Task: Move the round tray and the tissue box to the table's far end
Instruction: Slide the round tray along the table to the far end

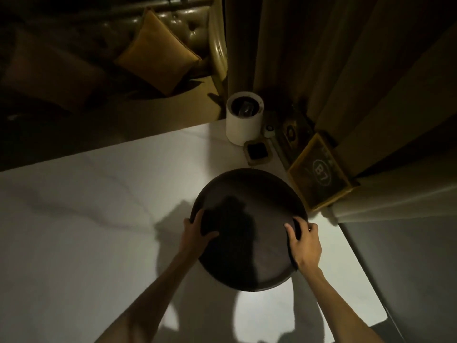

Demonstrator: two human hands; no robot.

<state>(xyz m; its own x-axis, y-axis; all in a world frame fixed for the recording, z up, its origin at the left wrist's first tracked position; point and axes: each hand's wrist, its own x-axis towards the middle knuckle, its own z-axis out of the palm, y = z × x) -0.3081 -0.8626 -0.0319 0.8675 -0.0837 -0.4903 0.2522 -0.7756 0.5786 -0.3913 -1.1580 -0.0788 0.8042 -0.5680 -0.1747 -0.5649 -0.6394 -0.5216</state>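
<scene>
A dark round tray [249,194] sits over the white table [86,231] near its far right part. My left hand [195,233] grips the tray's left rim, thumb inside. My right hand [305,243] grips the right rim, fingers curled over the edge. The tray looks empty; whether it rests on the table or is lifted I cannot tell. A gold box marked B7 [321,174] lies at the far right corner, just beyond the tray; it may be the tissue box.
A white cylindrical container [243,122] stands at the table's far edge. A small square dark dish [258,152] and a dark stand [289,134] sit between it and the gold box. Curtains [321,58] hang behind; a sofa with cushions [153,50] is far left.
</scene>
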